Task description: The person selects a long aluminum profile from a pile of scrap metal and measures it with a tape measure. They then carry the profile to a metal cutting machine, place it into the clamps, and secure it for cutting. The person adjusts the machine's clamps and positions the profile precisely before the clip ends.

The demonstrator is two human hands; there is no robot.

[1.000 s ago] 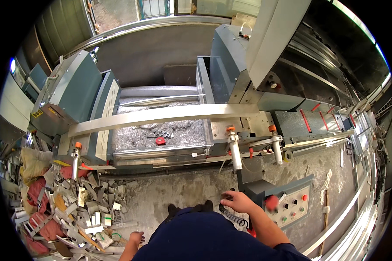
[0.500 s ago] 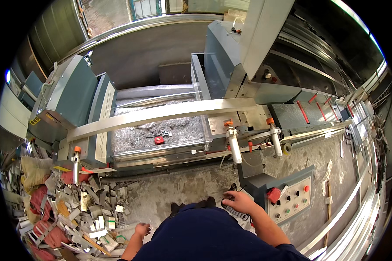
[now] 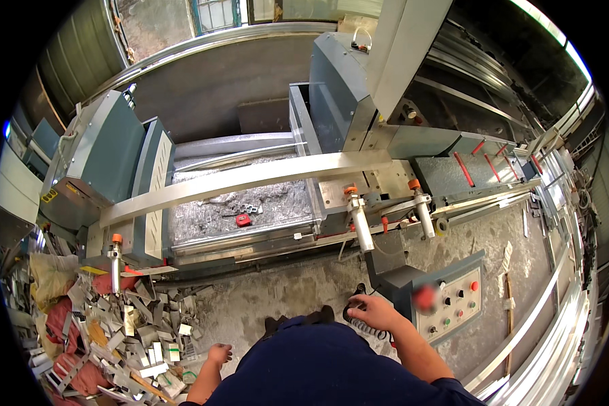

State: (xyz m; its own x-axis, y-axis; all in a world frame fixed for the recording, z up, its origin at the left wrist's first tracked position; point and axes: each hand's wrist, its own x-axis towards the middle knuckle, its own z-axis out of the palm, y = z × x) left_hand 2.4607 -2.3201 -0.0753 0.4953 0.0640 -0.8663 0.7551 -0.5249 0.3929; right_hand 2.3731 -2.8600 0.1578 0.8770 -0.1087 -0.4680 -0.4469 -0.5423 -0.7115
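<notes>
My right hand is closed round a black tool with a coiled black hose trailing from it; its exact kind is mostly hidden by my fingers. To the left, low beside my body, my left hand hangs with its fingers loosely apart and nothing in them. In front of me a long silver metal bar lies across both heads of a grey-blue cutting machine. Under the bar, a red tape measure rests among metal shavings.
Upright cylinder clamps with orange tops line the machine's front. A control panel stands just right of my right hand. Metal offcuts and sacks pile up at the left. Long metal profiles lie along the right.
The view has shifted slightly, so the machine sits a little further left in it. My left hand has risen slightly. My right hand keeps its grip on the black tool.
</notes>
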